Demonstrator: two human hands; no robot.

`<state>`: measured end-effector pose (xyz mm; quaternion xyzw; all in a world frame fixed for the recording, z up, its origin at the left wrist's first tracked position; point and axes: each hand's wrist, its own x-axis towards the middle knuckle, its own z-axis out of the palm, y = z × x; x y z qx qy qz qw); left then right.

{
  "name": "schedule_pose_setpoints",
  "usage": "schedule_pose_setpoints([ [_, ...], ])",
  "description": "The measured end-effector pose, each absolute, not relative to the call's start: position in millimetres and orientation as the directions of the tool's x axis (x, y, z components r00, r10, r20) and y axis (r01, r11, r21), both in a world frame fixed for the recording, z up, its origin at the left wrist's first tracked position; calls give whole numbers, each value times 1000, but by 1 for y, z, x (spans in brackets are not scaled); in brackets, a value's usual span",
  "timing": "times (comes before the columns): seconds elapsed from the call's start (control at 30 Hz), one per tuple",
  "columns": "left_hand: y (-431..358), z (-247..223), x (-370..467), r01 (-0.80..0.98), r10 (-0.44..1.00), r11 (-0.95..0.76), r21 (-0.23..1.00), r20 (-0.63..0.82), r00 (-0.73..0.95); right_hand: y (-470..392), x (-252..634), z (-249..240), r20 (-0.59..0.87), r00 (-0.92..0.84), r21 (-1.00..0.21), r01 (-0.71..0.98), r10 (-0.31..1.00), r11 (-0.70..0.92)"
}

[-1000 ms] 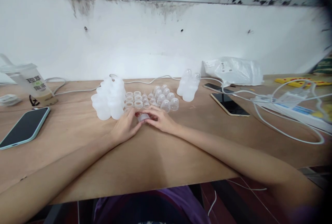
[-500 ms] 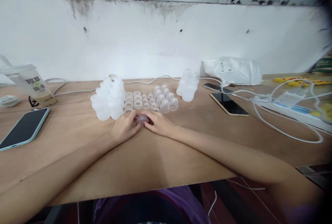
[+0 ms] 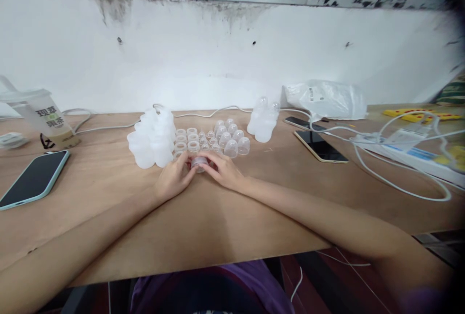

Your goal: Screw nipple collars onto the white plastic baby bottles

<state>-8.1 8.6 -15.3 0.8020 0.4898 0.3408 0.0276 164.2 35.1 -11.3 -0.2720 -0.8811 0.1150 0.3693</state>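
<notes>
My left hand (image 3: 175, 178) and my right hand (image 3: 223, 171) meet near the middle of the table, fingertips closed around a small translucent bottle collar ring (image 3: 199, 161). Whether a teat sits inside the ring I cannot tell. Just beyond my fingers lie rows of white collar rings (image 3: 193, 146), then clear silicone teats (image 3: 205, 140), then clear dome caps (image 3: 231, 148). Several frosted baby bottles (image 3: 150, 139) stand together to the left of the rings. Farther right, a few bottles with domed tops (image 3: 263, 122) form a smaller group.
A drink cup (image 3: 51, 115) and a phone (image 3: 34, 178) are at the left. To the right lie another phone (image 3: 320, 147), a plastic bag (image 3: 327, 100) and a power strip (image 3: 428, 159) with looping white cables. A white wall (image 3: 203, 62) backs the table.
The ring has turned slightly between my hands and now looks paler, sitting a little farther from me. My right fingers have lifted and shifted over its top. Everything else is unmoved.
</notes>
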Motion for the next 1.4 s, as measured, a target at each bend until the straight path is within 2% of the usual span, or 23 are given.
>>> schedule_pose_setpoints([
  [0.1, 5, -13, -8, 726, 790, -553, 408, 533, 302, 34, 165, -11, 618, -561, -428, 346, 550, 835],
  [0.23, 3, -10, -9, 701, 792, -572, 426, 509, 337, 33, 165, -11, 616, -585, -400, 345, 528, 849],
  [0.53, 1, -6, -7, 735, 804, -545, 404, 501, 320, 28, 163, -10, 631, -597, -323, 377, 495, 868],
  [0.7, 0, -6, -7, 744, 777, -567, 354, 529, 340, 27, 163, -10, 646, -587, -293, 400, 488, 869],
  [0.93, 1, -10, -7, 777, 762, -561, 286, 545, 350, 27, 162, -12, 629, -592, -296, 417, 503, 860],
  [1.17, 2, -9, -8, 746, 789, -562, 357, 501, 355, 29, 164, -10, 598, -606, -353, 389, 525, 851],
  [1.4, 2, -9, -9, 771, 795, -551, 320, 481, 370, 28, 164, -9, 585, -632, -317, 400, 509, 860],
])
